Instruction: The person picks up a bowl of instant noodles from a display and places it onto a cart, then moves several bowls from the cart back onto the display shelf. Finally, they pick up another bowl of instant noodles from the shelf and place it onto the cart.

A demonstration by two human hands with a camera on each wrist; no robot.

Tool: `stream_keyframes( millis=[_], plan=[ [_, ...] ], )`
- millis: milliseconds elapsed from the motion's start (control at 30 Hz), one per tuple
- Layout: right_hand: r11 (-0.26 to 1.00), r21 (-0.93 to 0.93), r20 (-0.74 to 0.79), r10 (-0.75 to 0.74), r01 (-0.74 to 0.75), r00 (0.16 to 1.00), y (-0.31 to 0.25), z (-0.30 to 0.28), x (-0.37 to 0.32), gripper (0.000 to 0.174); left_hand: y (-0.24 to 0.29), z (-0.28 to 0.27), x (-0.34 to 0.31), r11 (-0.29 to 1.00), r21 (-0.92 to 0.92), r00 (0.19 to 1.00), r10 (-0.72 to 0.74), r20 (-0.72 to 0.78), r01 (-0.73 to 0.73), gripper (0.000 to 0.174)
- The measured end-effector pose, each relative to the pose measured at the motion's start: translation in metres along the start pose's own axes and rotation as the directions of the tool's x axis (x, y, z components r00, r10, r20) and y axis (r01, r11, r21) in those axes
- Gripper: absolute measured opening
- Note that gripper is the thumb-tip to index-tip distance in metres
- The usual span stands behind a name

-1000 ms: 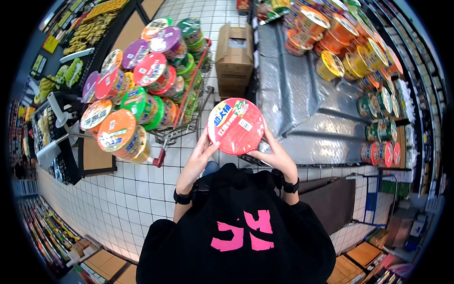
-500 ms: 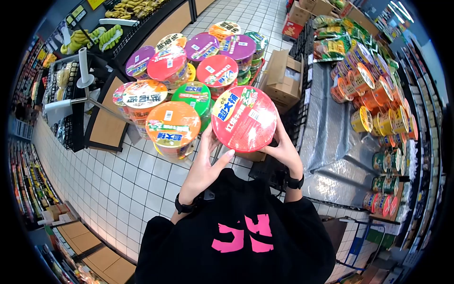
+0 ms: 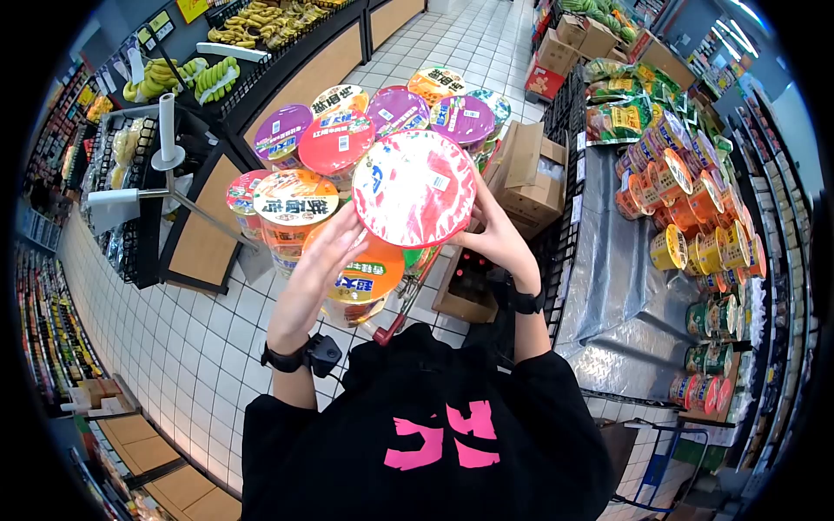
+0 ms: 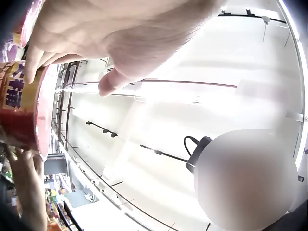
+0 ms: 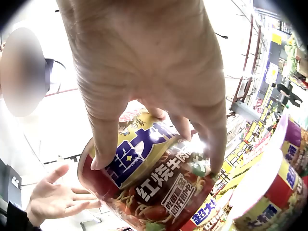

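A red-lidded instant noodle bucket is held up in front of the chest, over the piled buckets. My right hand grips its side, thumb and fingers spread around the printed wall in the right wrist view. My left hand is at the bucket's left side with its fingers fairly straight; the right wrist view shows that palm open, fingertips right by the wall. Below is a heap of noodle buckets on a shopping cart, with an orange-lidded bucket nearest the left hand and a red-lidded bucket behind.
A cardboard box stands right of the cart, and another box holding dark bottles is nearer me. A silver-lined display stand with stacked buckets is on the right. Bananas lie on a stand at back left.
My hands have carried the red-lidded bucket from near the display stand leftward over the cart's pile. The left hand has loosened from its side, while the right keeps its grip.
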State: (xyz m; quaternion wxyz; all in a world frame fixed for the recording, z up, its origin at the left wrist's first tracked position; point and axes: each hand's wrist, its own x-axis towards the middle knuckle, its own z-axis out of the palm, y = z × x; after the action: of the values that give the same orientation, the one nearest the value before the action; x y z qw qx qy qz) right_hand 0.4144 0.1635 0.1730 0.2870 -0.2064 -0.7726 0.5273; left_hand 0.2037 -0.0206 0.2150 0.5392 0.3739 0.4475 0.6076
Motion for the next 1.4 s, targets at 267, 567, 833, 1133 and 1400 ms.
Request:
stream_keyframes(
  millis=[267,567,833,1133,1400],
  plan=[
    [0.982,0.153,0.066,0.099,-0.108,0.993,0.016,0.016,0.034,0.111,-0.008,-0.046,0.021,0.948,-0.315,0.999,-0.049,0.022,0.054,0.06],
    [0.98,0.154,0.083,0.114,-0.125,0.99,0.041,0.025,0.045,0.107,-0.026,-0.071,0.046,0.963,-0.216,0.986,-0.152,0.071,0.164,0.062],
    [0.971,0.2,0.092,0.116,-0.133,0.989,0.05,0.025,0.054,0.109,-0.022,-0.069,0.047,0.959,-0.251,0.992,-0.126,0.031,0.13,0.061],
    [0.966,0.218,0.111,0.118,-0.139,0.987,0.043,0.024,0.048,0.108,-0.021,-0.057,0.036,0.983,-0.132,0.992,-0.128,0.01,0.128,0.061],
    [0.988,0.1,0.071,0.109,-0.115,0.992,0.047,0.026,0.034,0.097,-0.025,-0.05,0.031,0.972,-0.195,0.991,-0.133,0.001,0.131,0.058]
  ],
)
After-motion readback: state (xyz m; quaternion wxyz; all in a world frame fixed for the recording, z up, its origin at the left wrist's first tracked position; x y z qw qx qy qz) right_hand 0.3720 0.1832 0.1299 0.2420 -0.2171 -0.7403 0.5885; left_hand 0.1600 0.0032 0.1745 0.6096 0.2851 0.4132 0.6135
